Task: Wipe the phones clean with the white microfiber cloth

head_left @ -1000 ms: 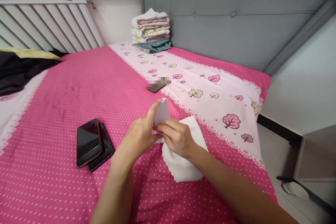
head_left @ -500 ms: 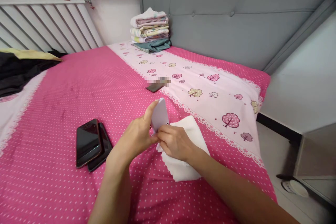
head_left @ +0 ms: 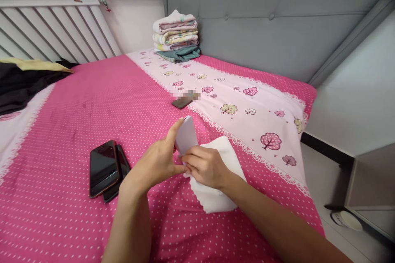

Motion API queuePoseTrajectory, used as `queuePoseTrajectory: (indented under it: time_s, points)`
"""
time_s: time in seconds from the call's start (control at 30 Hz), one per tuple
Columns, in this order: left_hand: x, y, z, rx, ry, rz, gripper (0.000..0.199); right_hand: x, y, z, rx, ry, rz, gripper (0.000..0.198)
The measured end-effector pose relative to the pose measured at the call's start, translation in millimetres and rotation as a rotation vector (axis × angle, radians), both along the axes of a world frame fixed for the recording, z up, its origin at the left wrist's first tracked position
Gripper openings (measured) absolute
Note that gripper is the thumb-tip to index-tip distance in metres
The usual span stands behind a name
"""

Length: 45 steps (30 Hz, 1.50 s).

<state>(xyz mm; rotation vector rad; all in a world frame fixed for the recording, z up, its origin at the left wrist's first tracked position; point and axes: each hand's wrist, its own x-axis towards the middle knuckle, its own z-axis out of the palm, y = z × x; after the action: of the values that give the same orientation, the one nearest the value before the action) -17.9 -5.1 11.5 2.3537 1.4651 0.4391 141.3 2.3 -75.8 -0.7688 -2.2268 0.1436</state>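
A pale lilac phone [head_left: 185,134] stands tilted up between my two hands, its broad flat side facing me. My left hand [head_left: 159,158] grips it along the left, thumb at the top corner and the other fingers mostly out of sight behind. At the lower edge, my right hand [head_left: 206,165] pinches with bent fingers; whether they hold anything besides the phone is hidden. Beneath my right hand and wrist lies a white cloth [head_left: 224,152] with a scalloped edge. Left of my hands, a black phone [head_left: 104,168] rests partly on top of another dark phone [head_left: 123,164].
Pink dotted bedding [head_left: 98,102] spreads under everything. Beyond my hands lies a dark flat object [head_left: 182,102], partly blurred out. Folded cloths [head_left: 175,35] are stacked by the grey headboard [head_left: 247,37]. Dark clothing [head_left: 24,84] lies at the left, and a white tub [head_left: 347,220] stands on the floor.
The phone and my left hand have shifted slightly to the left. My right hand remains at the phone's lower edge, its fingers a little further left.
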Motion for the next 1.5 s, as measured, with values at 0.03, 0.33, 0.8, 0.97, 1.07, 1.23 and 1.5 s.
queuePoseTrajectory:
  time_s: [0.03, 0.33, 0.8, 0.97, 1.07, 1.23, 1.5]
  points:
    - [0.1, -0.3, 0.2, 0.002, -0.002, -0.010, 0.095, 0.8, -0.2, 2.1, 0.019, 0.090, -0.012, 0.023]
    - [10.8, -4.2, 3.9, 0.034, 0.110, -0.030, 0.112, 2.8, -1.6, 11.8, 0.150, 0.334, -0.035, 0.031]
    - [12.6, -3.5, 3.7, 0.029, 0.134, -0.044, 0.119, -2.6, -2.2, 1.9, 0.077, 0.150, -0.061, 0.026]
    - [10.6, -3.6, 3.6, 0.021, 0.129, -0.033, 0.119, -2.9, -2.7, 1.9, 0.049, 0.110, -0.044, 0.025]
    - [10.8, -3.6, 4.6, 0.016, 0.129, -0.025, 0.118, -3.4, -2.7, 1.0, 0.040, 0.055, -0.041, 0.025]
    - [11.1, -3.2, 4.8, 0.006, 0.128, -0.012, 0.118, -2.8, -2.8, -3.2, -0.033, -0.062, -0.028, 0.026]
    - [9.1, -2.9, 4.2, 0.012, 0.116, -0.021, 0.114, -2.6, -2.7, -6.1, -0.104, -0.187, -0.039, 0.018]
